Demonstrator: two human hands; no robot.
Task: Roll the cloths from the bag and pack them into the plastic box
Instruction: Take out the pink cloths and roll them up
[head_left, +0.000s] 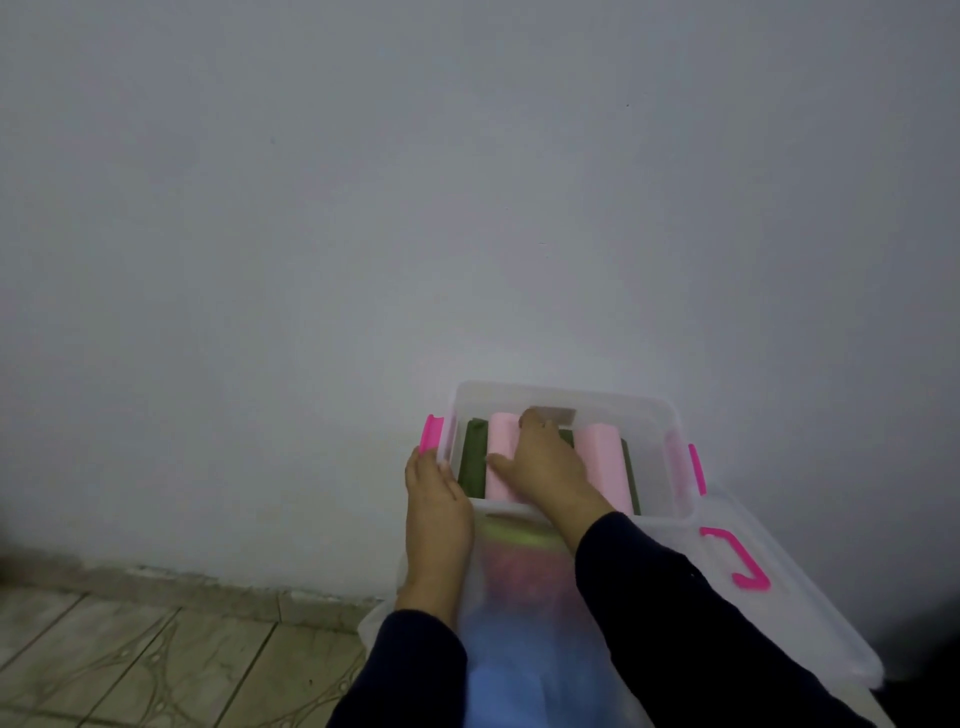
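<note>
A pale wall (363, 208) fills most of the frame. Lower right, the clear plastic box (566, 397) holds pink and green rolled cloths (602, 457). The left hand (436, 512) lies flat-fingered against its rim; the right hand (545, 467) presses spread fingers on a pink roll (501, 441).

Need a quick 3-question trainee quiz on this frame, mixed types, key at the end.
1. True or false: the right hand rests inside the plastic box.
2. Which hand touches the box's rim beside the pink latch? A) left hand B) right hand C) neither
3. Fill in: the rolled cloths visible in the box are pink and dark ____.

Key: 1 true. 2 A. 3 green.
</note>
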